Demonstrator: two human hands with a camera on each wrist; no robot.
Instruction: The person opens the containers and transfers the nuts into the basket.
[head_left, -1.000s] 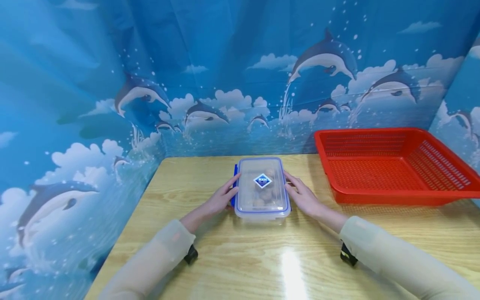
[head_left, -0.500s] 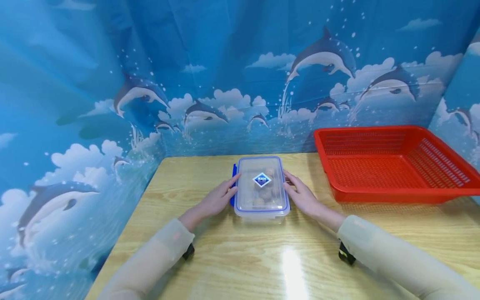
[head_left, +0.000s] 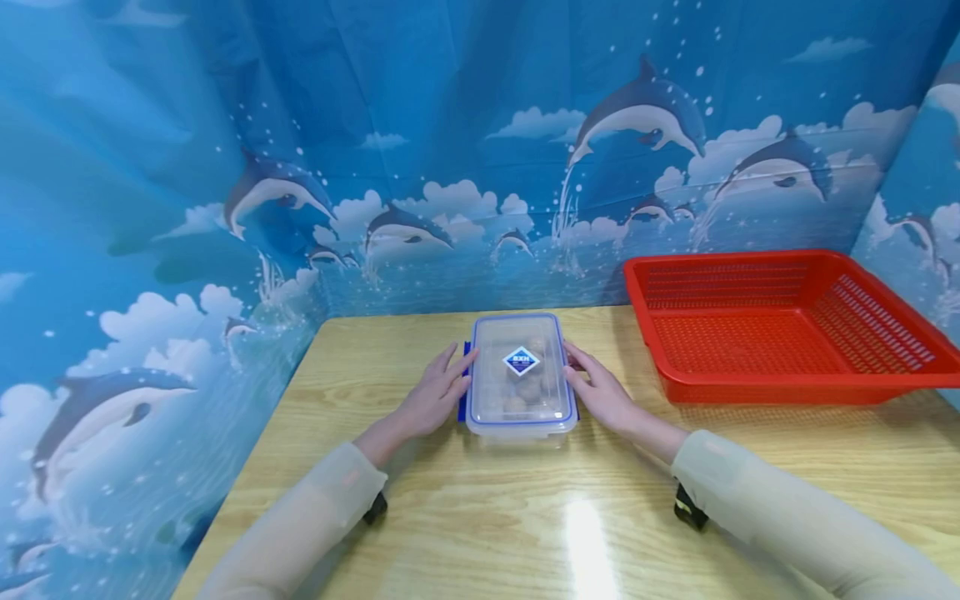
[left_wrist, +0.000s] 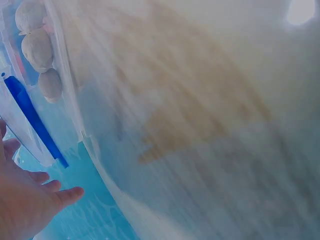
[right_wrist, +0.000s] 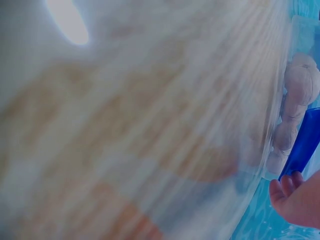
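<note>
We are watching our left hand changing its hold: where its fingers were lying close together against the left clip half a second ago, they are now spreading and straightening, with the fingertips resting at the edge of the lid of the clear rectangular plastic food container with the blue-rimmed snap lid. Our right hand is staying where it was, fingers relaxed and pressing flat against the container's right side, over the blue clip there. We are judging this as the left side latch being worked, since the long blue clip is showing just beyond our left fingers in the left wrist view, and neither hand is curling round anything. The container is sitting flat in the middle of the light wooden worktop, between our two hands, holding several pale round pieces. Its long axis is running away from us toward the dolphin-printed blue backdrop, short ends near and far. The red perforated plastic basket is standing to the right, apart from it.
</note>
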